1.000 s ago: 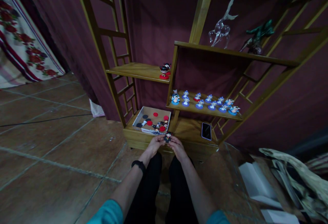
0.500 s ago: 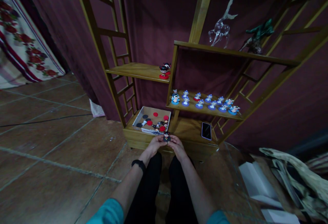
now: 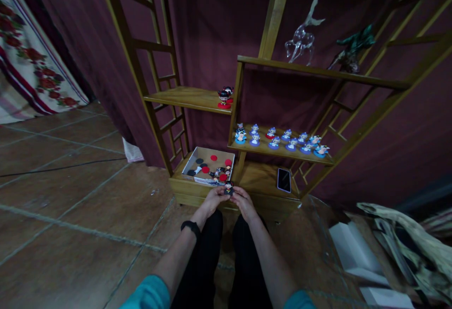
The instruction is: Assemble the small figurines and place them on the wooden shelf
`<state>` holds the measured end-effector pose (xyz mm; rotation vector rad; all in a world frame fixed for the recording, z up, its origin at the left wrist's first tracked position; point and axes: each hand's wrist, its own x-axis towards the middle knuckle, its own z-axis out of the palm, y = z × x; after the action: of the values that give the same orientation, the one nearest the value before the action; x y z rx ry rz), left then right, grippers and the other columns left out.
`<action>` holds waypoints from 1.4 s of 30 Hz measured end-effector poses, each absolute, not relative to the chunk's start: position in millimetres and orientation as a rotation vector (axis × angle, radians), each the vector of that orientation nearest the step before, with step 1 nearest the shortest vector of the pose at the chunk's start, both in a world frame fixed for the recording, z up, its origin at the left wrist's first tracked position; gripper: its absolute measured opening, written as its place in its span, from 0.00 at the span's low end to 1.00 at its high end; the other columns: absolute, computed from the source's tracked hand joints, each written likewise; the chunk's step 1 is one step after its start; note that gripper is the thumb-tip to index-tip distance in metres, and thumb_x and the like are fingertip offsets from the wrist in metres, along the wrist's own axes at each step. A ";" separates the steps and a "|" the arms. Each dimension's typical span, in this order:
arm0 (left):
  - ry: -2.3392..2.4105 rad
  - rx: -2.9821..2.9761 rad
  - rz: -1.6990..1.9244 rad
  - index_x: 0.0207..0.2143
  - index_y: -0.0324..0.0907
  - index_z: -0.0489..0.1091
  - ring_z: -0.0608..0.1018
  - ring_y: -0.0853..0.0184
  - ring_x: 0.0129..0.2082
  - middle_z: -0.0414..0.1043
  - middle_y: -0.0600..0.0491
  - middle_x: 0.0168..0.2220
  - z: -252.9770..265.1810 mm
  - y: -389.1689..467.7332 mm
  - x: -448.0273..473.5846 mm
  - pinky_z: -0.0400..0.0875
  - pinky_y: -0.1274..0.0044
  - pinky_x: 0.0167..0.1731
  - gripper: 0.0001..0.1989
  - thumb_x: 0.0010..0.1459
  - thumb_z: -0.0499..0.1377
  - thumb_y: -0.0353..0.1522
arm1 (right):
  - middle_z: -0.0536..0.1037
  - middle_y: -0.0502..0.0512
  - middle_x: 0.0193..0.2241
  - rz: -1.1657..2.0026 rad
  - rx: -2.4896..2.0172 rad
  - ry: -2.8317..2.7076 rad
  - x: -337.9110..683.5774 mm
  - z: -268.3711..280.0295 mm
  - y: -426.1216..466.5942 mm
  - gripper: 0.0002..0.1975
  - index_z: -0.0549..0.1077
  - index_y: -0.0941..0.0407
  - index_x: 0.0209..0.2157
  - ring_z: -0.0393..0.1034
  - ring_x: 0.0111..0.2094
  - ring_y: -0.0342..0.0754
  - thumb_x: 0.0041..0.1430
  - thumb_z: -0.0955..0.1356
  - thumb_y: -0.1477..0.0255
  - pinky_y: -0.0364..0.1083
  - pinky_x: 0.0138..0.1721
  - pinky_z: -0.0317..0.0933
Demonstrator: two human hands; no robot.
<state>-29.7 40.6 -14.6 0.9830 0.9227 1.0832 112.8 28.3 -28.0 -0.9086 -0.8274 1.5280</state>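
A small dark-haired figurine [image 3: 229, 187] on a dark round base is held upright between my two hands, in front of the low shelf. My left hand [image 3: 213, 199] grips its base from the left, and my right hand [image 3: 243, 200] pinches it from the right. Just beyond my left hand, a shallow cardboard box [image 3: 188, 166] holds red and dark discs and several loose figurines. Two dark-haired figurines on red bases stand at the right end of the upper left shelf, the front one [image 3: 223, 99] partly covering the other.
Several blue and white figurines [image 3: 274, 142] stand in two rows on the middle right shelf [image 3: 233, 148]. A phone [image 3: 284, 180] lies on the bottom shelf. A clear deer ornament [image 3: 301, 43] and a green statue [image 3: 353, 50] stand above. White boxes [image 3: 356, 252] lie on the floor at right.
My view has shifted very slightly. Both hands stay on the figurine in almost the same position, and the things on the shelves have not moved.
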 end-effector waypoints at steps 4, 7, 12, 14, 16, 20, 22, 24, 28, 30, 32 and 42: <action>0.917 0.967 1.121 0.33 0.36 0.70 0.73 0.70 0.26 0.72 0.53 0.25 -17.4 41.0 -29.1 0.64 0.76 0.34 0.21 0.32 0.67 0.28 | 0.74 0.55 0.37 1.549 -0.921 -0.821 112.6 -31.4 30.3 0.21 0.71 0.54 0.38 0.69 0.39 0.49 0.38 0.72 0.65 0.50 0.41 0.62; 0.918 0.978 1.131 0.33 0.37 0.70 0.73 0.70 0.26 0.72 0.53 0.25 -19.0 41.5 -28.7 0.64 0.75 0.35 0.20 0.32 0.67 0.28 | 0.74 0.55 0.37 1.562 -0.919 -0.814 112.5 -32.5 30.8 0.20 0.71 0.54 0.38 0.69 0.39 0.49 0.39 0.72 0.66 0.50 0.41 0.62; 0.902 1.043 1.126 0.33 0.36 0.70 0.73 0.69 0.28 0.73 0.52 0.28 -18.4 40.9 -28.0 0.64 0.76 0.35 0.19 0.33 0.67 0.28 | 0.74 0.55 0.37 1.564 -0.893 -0.804 112.3 -30.1 29.8 0.20 0.72 0.55 0.37 0.69 0.39 0.50 0.38 0.72 0.68 0.50 0.42 0.62; 0.895 1.072 1.121 0.33 0.37 0.70 0.72 0.69 0.29 0.73 0.52 0.29 -17.3 40.1 -28.1 0.64 0.76 0.35 0.19 0.34 0.66 0.28 | 0.75 0.56 0.36 1.569 -0.873 -0.811 112.0 -29.6 29.6 0.19 0.72 0.56 0.36 0.69 0.39 0.50 0.37 0.73 0.68 0.51 0.42 0.62; 0.895 1.095 1.118 0.33 0.37 0.70 0.72 0.70 0.29 0.72 0.53 0.29 -16.5 39.5 -28.3 0.64 0.77 0.35 0.19 0.33 0.66 0.27 | 0.75 0.56 0.36 1.577 -0.862 -0.816 111.7 -30.0 29.8 0.20 0.72 0.56 0.36 0.69 0.39 0.51 0.36 0.73 0.68 0.51 0.42 0.62; 0.902 1.124 1.118 0.33 0.37 0.70 0.71 0.70 0.29 0.72 0.54 0.28 -18.4 40.0 -27.9 0.64 0.77 0.35 0.19 0.33 0.66 0.26 | 0.75 0.56 0.36 1.578 -0.863 -0.811 110.9 -31.8 29.3 0.21 0.71 0.56 0.37 0.69 0.39 0.51 0.36 0.73 0.69 0.51 0.42 0.62; 0.916 1.128 1.135 0.32 0.37 0.69 0.72 0.70 0.29 0.72 0.54 0.28 -21.0 41.1 -27.2 0.64 0.77 0.35 0.18 0.32 0.65 0.26 | 0.75 0.56 0.37 1.572 -0.857 -0.808 110.5 -32.2 28.3 0.20 0.71 0.56 0.37 0.69 0.39 0.50 0.37 0.72 0.69 0.51 0.42 0.62; 0.932 1.128 1.162 0.31 0.37 0.69 0.72 0.70 0.29 0.72 0.54 0.28 -24.0 42.2 -26.3 0.64 0.77 0.35 0.18 0.32 0.66 0.26 | 0.75 0.56 0.36 1.572 -0.846 -0.806 110.4 -32.3 27.8 0.19 0.72 0.56 0.37 0.69 0.39 0.50 0.38 0.72 0.70 0.51 0.42 0.62; 0.974 1.142 1.183 0.32 0.37 0.67 0.71 0.70 0.28 0.71 0.54 0.27 -28.1 43.3 -25.5 0.64 0.77 0.34 0.19 0.32 0.66 0.26 | 0.75 0.56 0.36 1.578 -0.848 -0.794 110.6 -33.0 29.0 0.19 0.72 0.56 0.36 0.69 0.39 0.51 0.37 0.72 0.71 0.51 0.41 0.62; 0.997 1.147 1.193 0.32 0.37 0.67 0.71 0.71 0.28 0.71 0.55 0.27 -29.0 43.5 -25.8 0.65 0.78 0.33 0.20 0.32 0.66 0.26 | 0.75 0.56 0.36 1.580 -0.853 -0.790 110.7 -33.3 29.9 0.20 0.73 0.57 0.36 0.69 0.38 0.51 0.36 0.73 0.71 0.51 0.41 0.61; 1.006 1.156 1.194 0.32 0.37 0.66 0.72 0.70 0.29 0.71 0.54 0.28 -29.3 43.8 -26.3 0.65 0.77 0.34 0.21 0.32 0.66 0.26 | 0.75 0.56 0.35 1.582 -0.852 -0.791 110.7 -32.8 30.1 0.20 0.73 0.57 0.36 0.69 0.38 0.51 0.36 0.73 0.70 0.51 0.41 0.61; 0.993 1.214 1.143 0.36 0.37 0.68 0.74 0.67 0.32 0.73 0.51 0.32 -26.6 42.7 -26.8 0.65 0.74 0.37 0.23 0.32 0.66 0.27 | 0.75 0.55 0.35 1.559 -0.868 -0.829 111.1 -25.6 24.9 0.19 0.72 0.56 0.36 0.69 0.37 0.49 0.37 0.72 0.71 0.49 0.40 0.61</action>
<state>-26.8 42.7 -26.6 1.2142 0.9927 1.1427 111.1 24.9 -25.6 -0.8684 -0.8289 1.5588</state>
